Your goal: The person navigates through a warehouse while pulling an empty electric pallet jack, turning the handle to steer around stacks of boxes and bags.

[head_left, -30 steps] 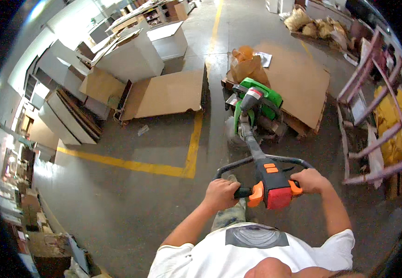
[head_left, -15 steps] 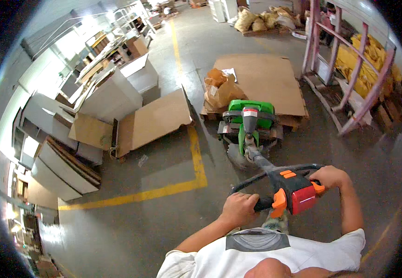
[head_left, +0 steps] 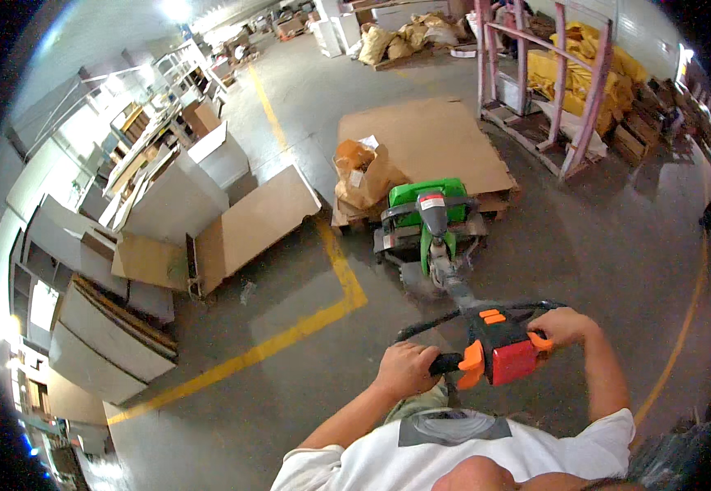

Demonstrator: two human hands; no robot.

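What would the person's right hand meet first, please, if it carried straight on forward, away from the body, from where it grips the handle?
Probably bare concrete floor: the right hand grips the pallet-jack handle, and the green jack body sits slightly to its left. Farther on stands the pink metal rack, though depth is hard to judge.

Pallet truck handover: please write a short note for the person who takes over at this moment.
Left hand: closed on the left grip of the red and orange tiller handle.
Right hand: closed on the right grip.
Green pallet truck: on the concrete floor, its forks under the wooden pallet, which carries flat cardboard and a brown paper sack.
Done: truck is in the pallet.
Left: moving the load.
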